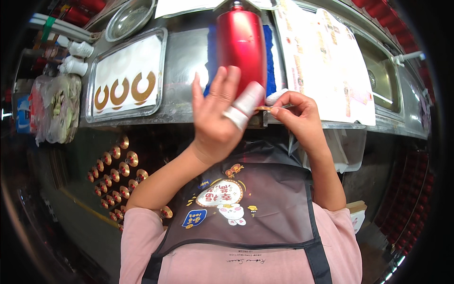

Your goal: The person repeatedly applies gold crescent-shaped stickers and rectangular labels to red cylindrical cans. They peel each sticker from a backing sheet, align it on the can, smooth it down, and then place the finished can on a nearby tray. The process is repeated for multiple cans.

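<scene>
A glossy red metal bottle-shaped body [241, 47] lies on a blue cloth [270, 57], its narrow neck pointing away from me. My left hand [217, 111] is over its near end with fingers spread, and white tape wraps one or two of them. The taped fingertip overlaps the red surface; I cannot tell whether it presses on it. Just right of the near end, my right hand [302, 116] pinches a thin gold-orange strip [263, 109] between thumb and finger. The strip's left end comes close to the taped finger of my left hand.
Left, a metal tray [163, 75] holds a white sheet with three gold C-shaped pieces [143, 88]. A round metal bowl [128, 21] is behind it. Printed white sheets [326, 71] cover the right side, beside a sink [378, 78]. Red-and-gold parts [116, 175] stand below left.
</scene>
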The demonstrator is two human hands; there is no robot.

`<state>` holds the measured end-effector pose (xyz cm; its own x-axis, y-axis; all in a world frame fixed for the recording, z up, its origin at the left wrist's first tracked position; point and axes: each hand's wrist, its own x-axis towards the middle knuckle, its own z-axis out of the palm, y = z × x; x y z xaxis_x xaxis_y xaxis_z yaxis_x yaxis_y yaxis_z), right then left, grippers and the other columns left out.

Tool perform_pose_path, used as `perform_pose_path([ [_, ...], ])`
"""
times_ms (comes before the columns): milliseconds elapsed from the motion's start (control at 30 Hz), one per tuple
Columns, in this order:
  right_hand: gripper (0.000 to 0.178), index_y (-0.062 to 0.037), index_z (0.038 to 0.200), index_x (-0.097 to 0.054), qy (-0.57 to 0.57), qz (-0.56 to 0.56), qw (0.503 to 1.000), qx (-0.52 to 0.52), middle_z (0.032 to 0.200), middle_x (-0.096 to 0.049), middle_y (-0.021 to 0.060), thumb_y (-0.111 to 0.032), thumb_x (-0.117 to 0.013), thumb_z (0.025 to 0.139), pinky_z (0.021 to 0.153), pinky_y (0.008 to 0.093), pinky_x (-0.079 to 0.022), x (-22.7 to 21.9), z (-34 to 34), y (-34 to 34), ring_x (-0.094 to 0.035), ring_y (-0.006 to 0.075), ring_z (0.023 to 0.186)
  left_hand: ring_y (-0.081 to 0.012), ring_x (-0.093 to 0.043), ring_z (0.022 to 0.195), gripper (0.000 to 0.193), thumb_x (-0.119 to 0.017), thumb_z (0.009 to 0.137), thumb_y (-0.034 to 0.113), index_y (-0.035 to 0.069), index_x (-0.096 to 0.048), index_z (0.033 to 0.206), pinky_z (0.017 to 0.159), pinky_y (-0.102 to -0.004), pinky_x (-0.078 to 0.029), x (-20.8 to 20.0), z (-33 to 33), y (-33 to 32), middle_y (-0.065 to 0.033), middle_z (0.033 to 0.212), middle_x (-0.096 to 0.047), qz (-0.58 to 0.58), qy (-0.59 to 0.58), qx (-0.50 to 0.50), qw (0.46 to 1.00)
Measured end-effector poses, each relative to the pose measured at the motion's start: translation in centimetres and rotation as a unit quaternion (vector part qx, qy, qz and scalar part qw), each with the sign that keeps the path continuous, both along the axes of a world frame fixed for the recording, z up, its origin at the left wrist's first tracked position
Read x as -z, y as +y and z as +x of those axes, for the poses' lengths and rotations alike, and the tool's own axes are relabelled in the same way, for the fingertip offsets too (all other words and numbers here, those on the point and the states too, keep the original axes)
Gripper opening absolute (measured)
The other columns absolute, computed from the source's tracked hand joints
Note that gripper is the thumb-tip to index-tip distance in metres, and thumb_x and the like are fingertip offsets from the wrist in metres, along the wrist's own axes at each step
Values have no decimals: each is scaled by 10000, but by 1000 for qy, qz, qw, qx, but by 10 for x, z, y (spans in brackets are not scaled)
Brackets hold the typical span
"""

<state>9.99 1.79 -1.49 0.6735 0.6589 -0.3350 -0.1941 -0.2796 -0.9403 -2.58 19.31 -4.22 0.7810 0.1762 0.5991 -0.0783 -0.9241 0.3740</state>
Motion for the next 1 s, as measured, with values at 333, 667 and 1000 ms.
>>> perform_pose_path([
  [333,79,-16,856,-665,20,17,1000,-3,817,-646,-20,-59,-723,888,576,181,-405,-14,-3,2,-539,-3,642,-371,-588,1317,610,-869,776,92,-42,-640,1326,1163,-603,-324,24,-35,11,-239,1434,-586,-206,9,14,979],
  [667,75,-45,830,-648,48,56,997,22,710,-567,-76,-75,-692,884,498,172,-317,-4,1,-1,-454,-22,578,-392,-608,1285,500,-842,818,92,33,-695,1293,1157,-660,-275,27,-41,8,-245,1447,-574,-88,33,47,994],
  [1000,65,-39,839,-649,33,51,998,12,726,-584,-66,-67,-683,886,521,174,-348,0,1,3,-474,-15,597,-435,-576,1313,451,-840,765,55,199,-784,1188,1148,-669,-265,-3,-20,-1,-206,1506,-536,27,39,16,999],
])
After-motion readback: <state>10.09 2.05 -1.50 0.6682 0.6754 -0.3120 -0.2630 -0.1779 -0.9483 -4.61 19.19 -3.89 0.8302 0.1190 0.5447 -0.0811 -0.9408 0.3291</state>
